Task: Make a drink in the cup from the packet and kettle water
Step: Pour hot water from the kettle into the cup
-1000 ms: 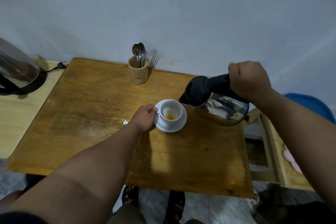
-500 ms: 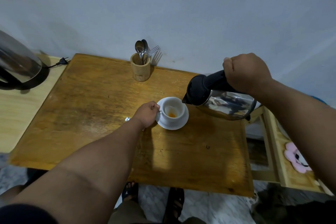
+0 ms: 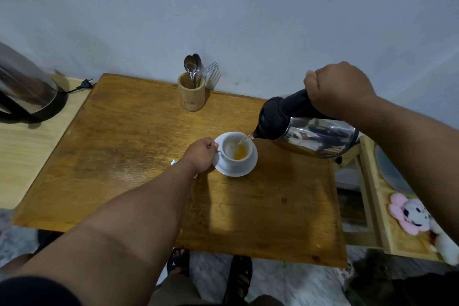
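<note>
The right hand (image 3: 340,89) was clamped in a full fist around the black handle of a stainless steel electric kettle (image 3: 310,131), its grip wrapped tight, and held the kettle tilted steeply with its black spout end just above the rim of a white cup (image 3: 236,153). A thin stream of water (image 3: 244,140) ran from the spout into the cup, where an orange liquid pooled at the bottom. The cup stood on a white saucer (image 3: 244,169), which rested on a worn wooden desk (image 3: 124,144) near its middle. The left hand (image 3: 201,154) was closed on the cup's handle at the cup's left side, its grip pinched shut there. Just left of that wrist, a small silvery piece (image 3: 173,162) lay on the desk; it was too hidden to tell whether it was the packet. Near the desk's far edge a wooden holder (image 3: 191,94) stood upright with two spoons (image 3: 191,66) and a fork (image 3: 210,68) in it. On a paler surface to the left stood a second kettle (image 3: 24,89), its plug (image 3: 85,84) lying loose beside it. On a shelf at the right lay a pink plush toy (image 3: 407,213).
</note>
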